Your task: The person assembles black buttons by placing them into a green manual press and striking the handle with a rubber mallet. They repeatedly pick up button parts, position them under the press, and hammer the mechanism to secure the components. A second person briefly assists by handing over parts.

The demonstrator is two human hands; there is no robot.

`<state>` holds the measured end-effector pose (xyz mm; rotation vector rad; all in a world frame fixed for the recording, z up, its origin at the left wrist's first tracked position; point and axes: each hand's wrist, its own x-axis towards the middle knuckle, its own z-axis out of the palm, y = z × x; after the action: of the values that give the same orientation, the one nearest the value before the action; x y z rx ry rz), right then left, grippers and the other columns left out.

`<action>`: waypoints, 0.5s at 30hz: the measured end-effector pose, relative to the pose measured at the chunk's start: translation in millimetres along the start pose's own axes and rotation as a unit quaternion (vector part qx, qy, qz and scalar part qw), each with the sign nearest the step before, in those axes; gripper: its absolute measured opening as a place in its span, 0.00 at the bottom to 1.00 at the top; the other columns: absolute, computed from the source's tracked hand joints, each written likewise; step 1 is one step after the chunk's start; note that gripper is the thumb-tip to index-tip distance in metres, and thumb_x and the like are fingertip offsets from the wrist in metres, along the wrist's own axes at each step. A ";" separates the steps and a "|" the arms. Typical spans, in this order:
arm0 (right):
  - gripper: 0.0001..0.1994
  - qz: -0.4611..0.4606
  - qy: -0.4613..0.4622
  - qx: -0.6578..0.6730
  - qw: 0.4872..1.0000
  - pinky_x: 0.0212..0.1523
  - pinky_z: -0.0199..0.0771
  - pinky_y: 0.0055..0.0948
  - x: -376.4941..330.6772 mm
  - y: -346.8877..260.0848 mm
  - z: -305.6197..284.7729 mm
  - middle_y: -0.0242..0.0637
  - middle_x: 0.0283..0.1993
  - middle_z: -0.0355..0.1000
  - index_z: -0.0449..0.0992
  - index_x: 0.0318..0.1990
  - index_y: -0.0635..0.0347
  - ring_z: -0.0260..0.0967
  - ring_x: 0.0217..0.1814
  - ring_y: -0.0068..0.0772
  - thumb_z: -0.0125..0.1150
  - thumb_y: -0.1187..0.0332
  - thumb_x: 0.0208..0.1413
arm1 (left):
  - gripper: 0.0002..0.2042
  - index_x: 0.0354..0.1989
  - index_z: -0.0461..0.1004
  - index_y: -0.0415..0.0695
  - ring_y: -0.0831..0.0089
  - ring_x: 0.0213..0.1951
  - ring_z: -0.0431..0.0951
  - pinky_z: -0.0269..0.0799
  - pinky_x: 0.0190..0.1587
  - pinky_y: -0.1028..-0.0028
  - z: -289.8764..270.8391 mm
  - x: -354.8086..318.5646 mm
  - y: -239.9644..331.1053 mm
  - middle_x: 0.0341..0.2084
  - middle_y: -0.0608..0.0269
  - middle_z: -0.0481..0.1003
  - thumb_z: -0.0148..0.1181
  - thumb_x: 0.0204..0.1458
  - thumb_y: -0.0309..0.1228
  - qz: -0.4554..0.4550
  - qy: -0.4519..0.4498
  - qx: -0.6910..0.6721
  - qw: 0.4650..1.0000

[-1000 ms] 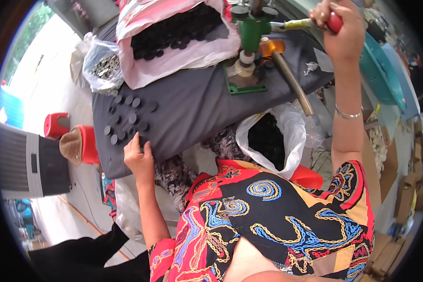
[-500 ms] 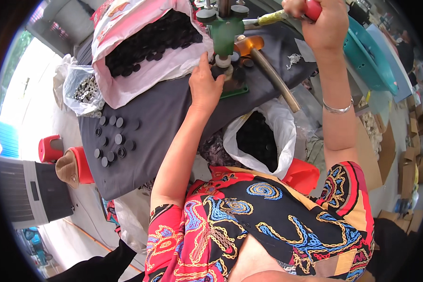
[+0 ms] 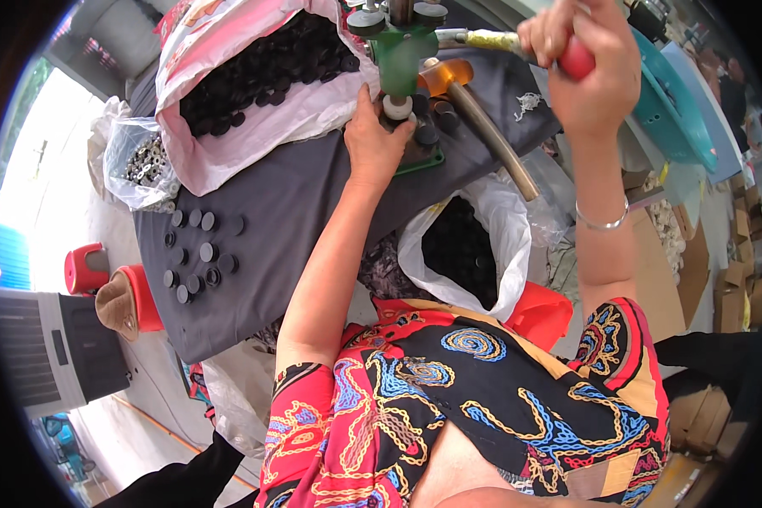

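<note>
A green hand press (image 3: 398, 63) stands on the table's far side, its white plunger tip (image 3: 397, 107) pointing down. My left hand (image 3: 374, 144) is at its base, thumb and forefinger curled in around the spot beneath the tip. What they pinch is hidden by the fingers and plunger. My right hand (image 3: 597, 80) is closed around the red knob (image 3: 577, 57) of the press lever (image 3: 491, 40), which is wrapped in yellow. Black round caps (image 3: 427, 135) lie on the press base, right of my left hand. A hammer (image 3: 493, 127) with an orange head rests beside the press.
A large pink-white sack (image 3: 271, 140) of black caps lies left of the press, beside a clear bag (image 3: 148, 161) of small metal parts. Several loose caps (image 3: 209, 251) sit on the dark cloth (image 3: 271, 220). A white bag (image 3: 516, 229) with black pieces stands near my body.
My right hand has drawn the lever knob down and nearer to me. The thumb and forefinger of my left hand have come in closer around the spot under the plunger.
</note>
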<state>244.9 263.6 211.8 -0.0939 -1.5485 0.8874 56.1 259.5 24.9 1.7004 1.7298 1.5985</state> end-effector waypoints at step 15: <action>0.17 -0.060 -0.024 -0.075 0.995 0.44 0.68 0.41 -80.5 11.4 -5.0 0.38 0.21 0.62 0.68 0.46 0.75 0.59 0.25 0.30 0.42 0.77 0.49 | 0.15 0.42 0.76 0.39 0.55 0.42 0.75 0.69 0.47 0.63 -212.0 -105.3 -25.4 0.39 0.53 0.77 0.60 0.42 0.23 0.046 0.093 0.376 0.921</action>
<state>261.5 230.4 139.3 -0.0874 -1.6473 0.6837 -91.2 72.5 32.3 1.9954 2.6339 1.2225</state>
